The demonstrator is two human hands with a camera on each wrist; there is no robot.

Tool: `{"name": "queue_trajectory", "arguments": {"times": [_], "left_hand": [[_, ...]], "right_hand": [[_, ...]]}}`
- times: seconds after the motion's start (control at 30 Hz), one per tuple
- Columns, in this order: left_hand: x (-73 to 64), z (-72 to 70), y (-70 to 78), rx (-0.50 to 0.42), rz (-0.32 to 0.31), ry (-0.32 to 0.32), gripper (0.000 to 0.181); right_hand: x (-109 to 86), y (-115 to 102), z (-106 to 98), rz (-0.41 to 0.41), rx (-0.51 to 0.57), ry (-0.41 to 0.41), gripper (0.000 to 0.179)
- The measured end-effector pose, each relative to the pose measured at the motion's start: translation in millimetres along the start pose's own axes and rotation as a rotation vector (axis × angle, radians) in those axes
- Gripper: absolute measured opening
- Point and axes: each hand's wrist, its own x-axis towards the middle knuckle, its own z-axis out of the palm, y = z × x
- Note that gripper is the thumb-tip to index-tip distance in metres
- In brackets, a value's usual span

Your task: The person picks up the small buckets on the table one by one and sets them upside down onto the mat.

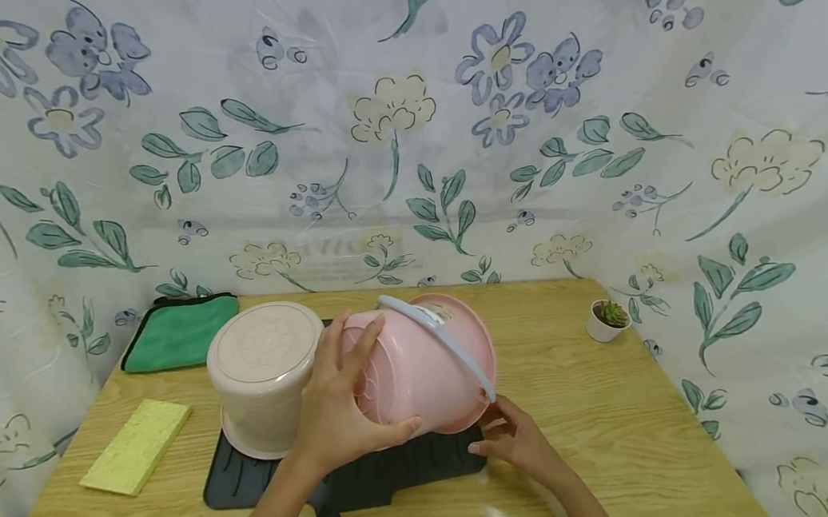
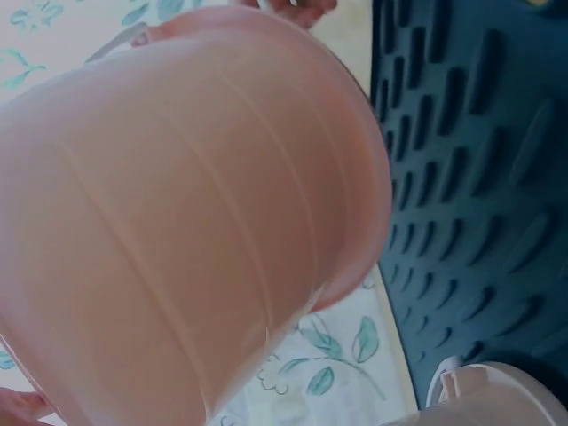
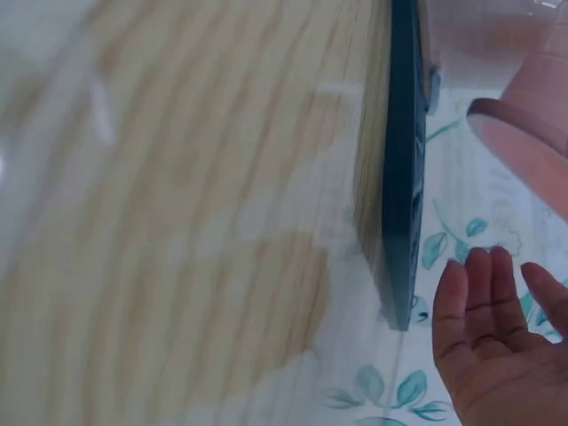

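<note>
A pink bucket [image 1: 429, 377] is held tilted over a dark ridged drying mat [image 1: 429, 474], its mouth facing right. My left hand [image 1: 342, 416] grips the bucket's base, fingers spread over the bottom and thumb along the lower side. A pale blue-grey handle [image 1: 456, 352] lies across the bucket's outside. Close to the rim and the handle's lower end is my right hand [image 1: 516, 439]; in the right wrist view its fingers [image 3: 479, 293] are extended below the rim. The bucket's ringed wall fills much of the left wrist view.
An upside-down beige bucket [image 1: 266, 365] stands on the mat's left part. A yellow sponge-like slab [image 1: 137, 448] and a green pouch [image 1: 181, 332] lie farther left on the wooden table [image 1: 558, 360]. A small potted succulent [image 1: 608, 319] stands at the back right, before a floral curtain [image 1: 376, 133].
</note>
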Motion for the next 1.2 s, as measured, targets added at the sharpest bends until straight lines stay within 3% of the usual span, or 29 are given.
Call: {"name": "queue_trajectory", "arguments": {"times": [0.2,0.5,0.7,1.0,1.2], "left_hand": [[3.5,0.0,-1.1,0.084,0.046,0.003,0.119],[6.2,3.1,-1.1,0.168,0.051,-0.016,0.115],[7.6,4.4,0.1,0.217,0.032,-0.029,0.115],[11.3,8.6,1.0,0.258,0.057,-0.017,0.114],[12.4,12.1,3.4,0.268,0.029,-0.034,0.115]], "right_hand": [[0.0,2.6,-1.9,-0.025,-0.140,-0.013,0.057],[6.2,8.8,-10.4,-0.233,-0.355,-0.054,0.075],[8.2,9.1,-15.2,-0.230,-0.424,-0.083,0.075],[10.6,10.0,-19.2,-0.229,-0.508,-0.088,0.074],[9.6,13.1,-21.3,-0.225,-0.550,-0.085,0.074]]}}
